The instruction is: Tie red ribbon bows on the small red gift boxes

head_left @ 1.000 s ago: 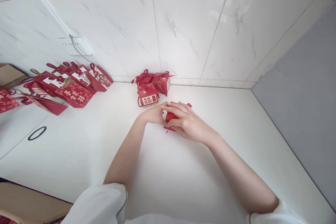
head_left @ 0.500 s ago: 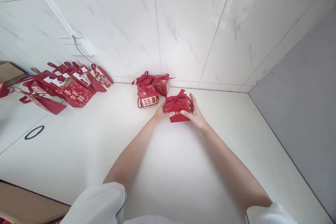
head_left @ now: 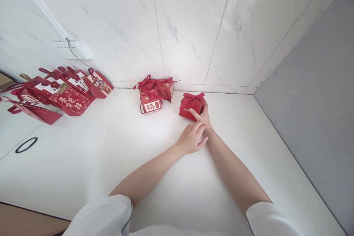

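A red gift box (head_left: 190,106) with a ribbon bow on top stands on the white tabletop. My right hand (head_left: 204,117) is closed on its right side, thumb on the front face and fingers around the far side, partly hidden. My left hand (head_left: 193,138) holds nothing; its fingers are loosely bent and apart, close by my right wrist. Left of the box, and apart from it, a small cluster of ribbon-tied red gift boxes (head_left: 153,107) stands near the wall.
Several red gift boxes with handles (head_left: 72,99) stand in a group at the left. A black ring (head_left: 26,145) lies on the white tabletop (head_left: 116,147). A wall socket (head_left: 73,49) with a grey cable is behind them. A grey panel (head_left: 312,92) borders the right side.
My left hand has let go of the gift box and moved toward my right wrist. The box has shifted right, away from the cluster, with my right hand still on it. The view has shifted slightly.
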A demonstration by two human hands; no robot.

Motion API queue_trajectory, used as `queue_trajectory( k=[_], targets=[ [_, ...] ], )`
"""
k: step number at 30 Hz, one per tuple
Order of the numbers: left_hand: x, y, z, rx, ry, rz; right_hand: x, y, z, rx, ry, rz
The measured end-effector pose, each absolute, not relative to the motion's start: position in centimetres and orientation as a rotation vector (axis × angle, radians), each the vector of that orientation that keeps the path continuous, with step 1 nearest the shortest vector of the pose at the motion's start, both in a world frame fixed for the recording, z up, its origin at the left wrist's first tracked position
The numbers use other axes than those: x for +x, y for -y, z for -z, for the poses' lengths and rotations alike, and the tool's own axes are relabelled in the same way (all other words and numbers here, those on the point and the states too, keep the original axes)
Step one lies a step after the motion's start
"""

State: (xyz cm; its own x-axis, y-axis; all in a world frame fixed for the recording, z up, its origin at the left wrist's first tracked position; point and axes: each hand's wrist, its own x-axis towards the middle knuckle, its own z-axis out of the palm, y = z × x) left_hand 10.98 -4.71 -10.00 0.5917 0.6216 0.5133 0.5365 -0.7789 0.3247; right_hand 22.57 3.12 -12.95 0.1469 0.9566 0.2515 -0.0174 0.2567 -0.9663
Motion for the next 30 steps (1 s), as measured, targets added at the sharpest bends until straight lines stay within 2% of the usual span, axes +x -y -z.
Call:
queue_trajectory(
  k=[5, 12, 30],
  targets=[
    [13.9, 7.1, 10.5, 2.452, -1.04, -0.944, 22.7, -2.8, 12.6, -1.036, 1.223, -0.988],
    [13.2, 7.5, 10.4, 2.519, -0.842, -0.86, 22.3, -2.8, 12.9, -0.998, 1.262, -0.977],
    [12.9, 7.2, 10.3, 2.461, -0.934, -0.831, 22.4, -2.7, 12.7, -1.007, 1.303, -0.962]
  ],
)
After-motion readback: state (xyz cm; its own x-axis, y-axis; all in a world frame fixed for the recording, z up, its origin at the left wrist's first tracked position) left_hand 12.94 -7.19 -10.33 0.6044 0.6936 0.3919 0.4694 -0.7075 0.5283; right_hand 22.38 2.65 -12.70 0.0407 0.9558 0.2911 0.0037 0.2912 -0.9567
